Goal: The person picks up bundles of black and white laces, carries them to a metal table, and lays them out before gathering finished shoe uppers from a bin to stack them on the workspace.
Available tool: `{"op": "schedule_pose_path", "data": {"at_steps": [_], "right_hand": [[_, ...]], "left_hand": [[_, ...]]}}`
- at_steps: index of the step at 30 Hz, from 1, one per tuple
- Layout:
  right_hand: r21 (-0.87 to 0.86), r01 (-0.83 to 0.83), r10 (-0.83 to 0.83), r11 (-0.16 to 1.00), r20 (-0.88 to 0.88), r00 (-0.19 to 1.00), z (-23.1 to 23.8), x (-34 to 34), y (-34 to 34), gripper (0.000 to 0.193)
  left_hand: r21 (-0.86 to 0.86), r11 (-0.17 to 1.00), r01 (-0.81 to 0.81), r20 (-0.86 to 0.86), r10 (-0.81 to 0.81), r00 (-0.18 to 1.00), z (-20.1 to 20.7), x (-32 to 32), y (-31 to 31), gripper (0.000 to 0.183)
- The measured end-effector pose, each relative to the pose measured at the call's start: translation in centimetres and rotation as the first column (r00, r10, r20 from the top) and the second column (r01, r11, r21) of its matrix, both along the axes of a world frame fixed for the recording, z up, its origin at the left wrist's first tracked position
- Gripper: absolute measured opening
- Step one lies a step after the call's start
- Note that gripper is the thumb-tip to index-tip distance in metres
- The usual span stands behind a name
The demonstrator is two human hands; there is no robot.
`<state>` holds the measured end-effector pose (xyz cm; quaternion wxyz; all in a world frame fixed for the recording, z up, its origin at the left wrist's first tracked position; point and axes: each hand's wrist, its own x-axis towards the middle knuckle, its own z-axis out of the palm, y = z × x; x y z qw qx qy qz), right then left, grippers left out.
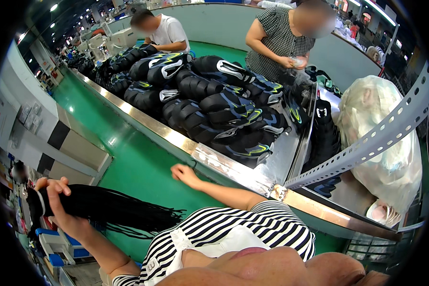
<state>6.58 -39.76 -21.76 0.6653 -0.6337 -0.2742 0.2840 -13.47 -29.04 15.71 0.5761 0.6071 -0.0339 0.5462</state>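
Observation:
My left hand (62,205) is wrapped round a thick bundle of black laces (112,202) at the lower left. A white band (41,202) circles the bundle near its far left end, and the loose ends trail rightward toward my striped shirt. My right hand (185,175) hangs above the green floor, just short of the metal table edge (171,133). Its fingers are curled in, with nothing showing between them. A thin dark loop shows at its wrist. Beyond it, black shoe uppers (229,105) with yellow-green trim lie heaped on the metal table.
A perforated grey metal post (372,133) slants over the table's right side. Behind it stands a big translucent plastic bag (372,109). Two people work across the table; one in a checked top holds something small. Left lie a cabinet (76,138) and a blue-and-white machine (62,243).

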Motion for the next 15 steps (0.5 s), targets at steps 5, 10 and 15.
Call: {"op": "schedule_pose_path", "data": {"at_steps": [5, 10, 15], "right_hand": [[0.644, -0.086, -0.372, 0.76, 0.54, 0.755, 19.9, -2.7, -2.3, 0.024], [0.516, -0.462, -0.345, 0.722, 0.846, 0.406, 19.9, -8.2, 0.4, 0.027], [0.265, -0.408, -0.073, 0.874, 0.901, 0.428, 4.6, -8.6, 5.5, 0.044]], "left_hand": [[0.049, 0.982, -0.185, -0.121, 0.19, 0.974, -2.4, 1.8, -0.4, 0.023], [-0.075, 0.997, -0.002, -0.046, -0.001, 0.999, -1.7, 2.4, -1.0, 0.023], [-0.1, 0.968, 0.228, 0.15, -0.212, 0.966, 0.2, 1.5, -1.6, 0.023]]}}
